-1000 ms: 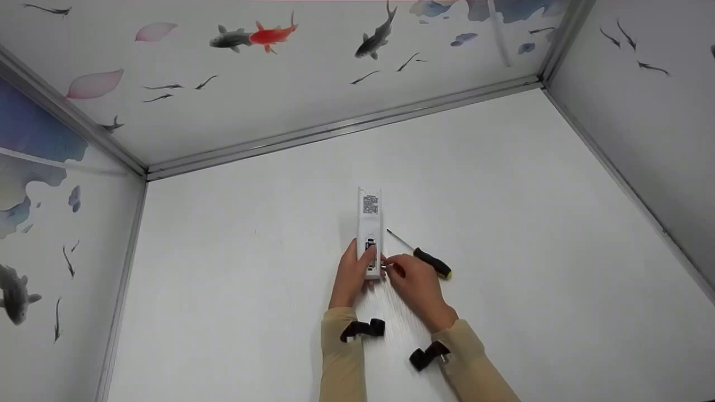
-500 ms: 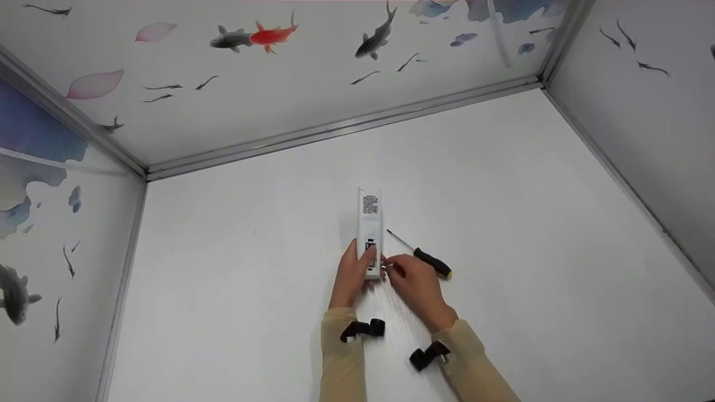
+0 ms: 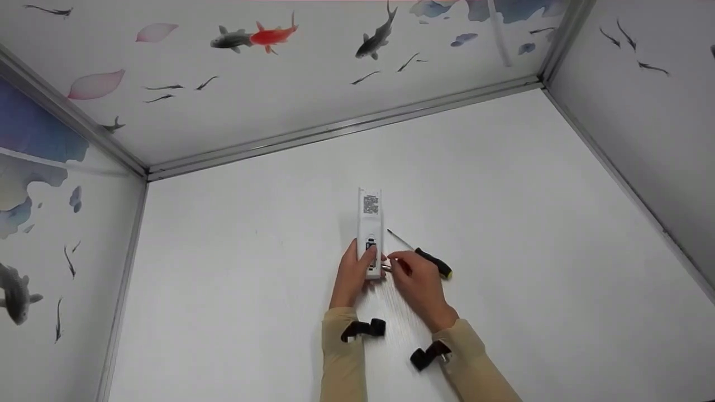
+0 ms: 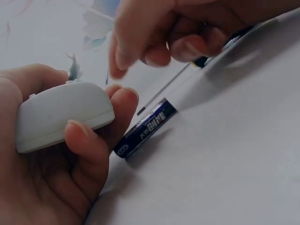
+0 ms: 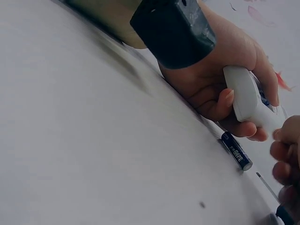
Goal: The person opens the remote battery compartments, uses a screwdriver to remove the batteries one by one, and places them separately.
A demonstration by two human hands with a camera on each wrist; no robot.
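My left hand (image 3: 349, 276) grips a white remote control (image 3: 370, 223) with its back facing up. The thumb lies over the uncovered battery compartment, where a blue battery (image 5: 264, 97) shows partly. Beside the remote, a dark blue AAA battery (image 4: 146, 129) rests on the white surface, close to the left fingertips. My right hand (image 3: 420, 283) hovers just past this loose battery, fingers loosely bent, with nothing visible between them. In the left wrist view a gap separates the right fingertips (image 4: 123, 63) from the battery.
A screwdriver (image 3: 433, 262) with a black and yellow handle lies right of the remote, partly behind the right hand. White walls (image 3: 313, 78) with fish paintings and a metal frame edge (image 3: 346, 128) border the white table (image 3: 223, 268). A small dark speck (image 5: 202, 205) appears on the surface.
The right hand has shifted slightly right and away from the remote, so the loose battery now shows between them. The left hand and remote stay in place.
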